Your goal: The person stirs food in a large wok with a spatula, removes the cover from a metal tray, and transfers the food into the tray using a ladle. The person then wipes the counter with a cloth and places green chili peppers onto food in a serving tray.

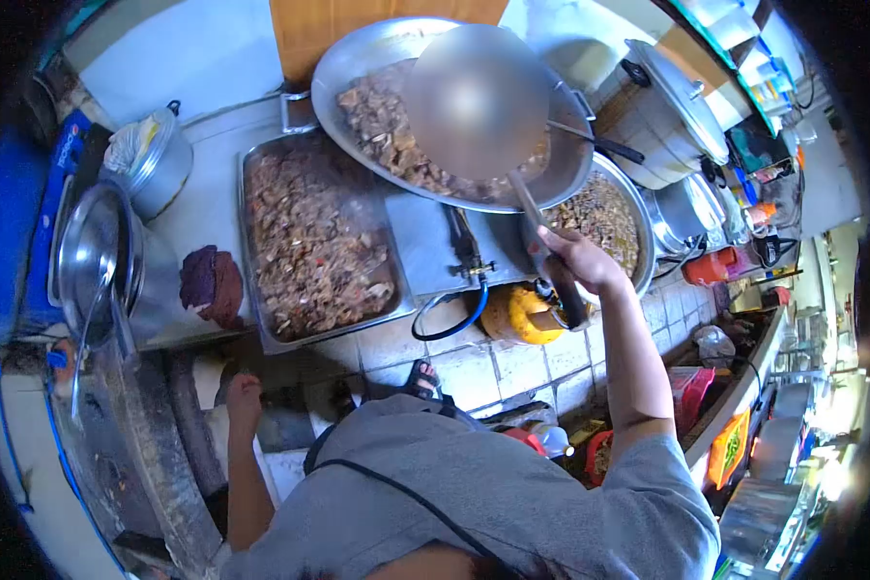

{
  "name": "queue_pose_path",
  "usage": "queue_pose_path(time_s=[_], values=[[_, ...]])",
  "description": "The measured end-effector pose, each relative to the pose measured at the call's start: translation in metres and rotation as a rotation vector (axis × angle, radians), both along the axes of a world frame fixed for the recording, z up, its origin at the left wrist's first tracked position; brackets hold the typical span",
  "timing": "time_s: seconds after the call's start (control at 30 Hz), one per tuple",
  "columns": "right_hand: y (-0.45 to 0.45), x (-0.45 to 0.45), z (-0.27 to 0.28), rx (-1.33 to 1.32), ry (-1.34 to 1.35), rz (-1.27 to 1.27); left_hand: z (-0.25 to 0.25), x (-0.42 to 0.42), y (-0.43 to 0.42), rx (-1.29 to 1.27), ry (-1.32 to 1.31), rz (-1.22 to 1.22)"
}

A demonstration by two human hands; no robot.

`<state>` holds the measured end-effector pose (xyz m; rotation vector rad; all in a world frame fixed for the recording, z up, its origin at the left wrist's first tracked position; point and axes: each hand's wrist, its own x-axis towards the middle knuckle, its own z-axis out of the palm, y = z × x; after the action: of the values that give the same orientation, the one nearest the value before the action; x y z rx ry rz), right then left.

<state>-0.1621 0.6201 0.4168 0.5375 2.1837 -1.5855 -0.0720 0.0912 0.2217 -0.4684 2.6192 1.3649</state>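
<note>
Down close, the left hand [246,389] hangs near the tray's near end, too dim to tell whether it is closed. Farther out, the metal tray [248,217] holds chopped food. Beyond, the right hand [586,261] grips a long-handled utensil [527,203] over the wide pan [570,184], its end blurred.

Wok [572,174] toward the counter's [191,224] far edge is silver, its chopped food [377,126] mottled brown; tray [246,227] along the near edge is silver too, its filling [319,242] brown flecked red. Cloth [211,286] by that edge shows purple to maroon. Below: yellow cylinder [524,317], blue hose [475,313], white floor tiles [474,368] with dark grid lines, plain grey shirt [474,474].
</note>
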Motion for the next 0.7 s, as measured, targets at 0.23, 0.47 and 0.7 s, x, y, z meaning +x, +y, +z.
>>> queue_pose_path(time_s=[0.23,0.47,0.7], values=[[0.104,-0.089,-0.005,1.388,0.379,-0.05,-0.005,0.024,-0.003,-0.049,0.022,0.063],[0.478,-0.257,-0.154,0.83,0.341,0.196,0.003,0.054,0.007,-0.094,-0.004,0.153],[0.198,-0.142,0.01,1.549,0.277,0.372,0.011,0.059,0.03,-0.113,-0.046,0.253]])
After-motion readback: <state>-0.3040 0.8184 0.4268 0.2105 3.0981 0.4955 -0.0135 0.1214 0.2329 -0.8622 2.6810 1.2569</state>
